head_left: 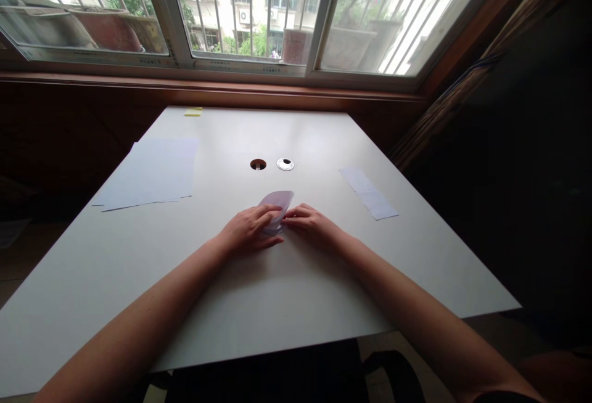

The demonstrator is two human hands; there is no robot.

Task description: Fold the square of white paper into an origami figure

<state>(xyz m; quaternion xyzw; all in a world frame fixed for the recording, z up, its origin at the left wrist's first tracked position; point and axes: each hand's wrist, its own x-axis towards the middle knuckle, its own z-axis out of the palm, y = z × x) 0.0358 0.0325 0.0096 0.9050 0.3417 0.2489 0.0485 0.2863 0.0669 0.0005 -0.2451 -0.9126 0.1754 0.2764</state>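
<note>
A small piece of pale paper (283, 198), bent over into a curved fold, is between my two hands near the middle of the table. My left hand (252, 228) lies over its left side, fingers against the paper and thumb stretched out below. From the right, my right hand (314, 224) pinches the paper's lower right edge with its fingertips. The lower part of the paper is partly hidden behind my fingers.
Large white sheets (157, 169) lie at the left of the white table (277, 323). Two small paper strips (369, 192) lie at the right. Farther back are a round hole (258, 164), a round cap (285, 164) and a yellow slip (193, 111). A window stands behind.
</note>
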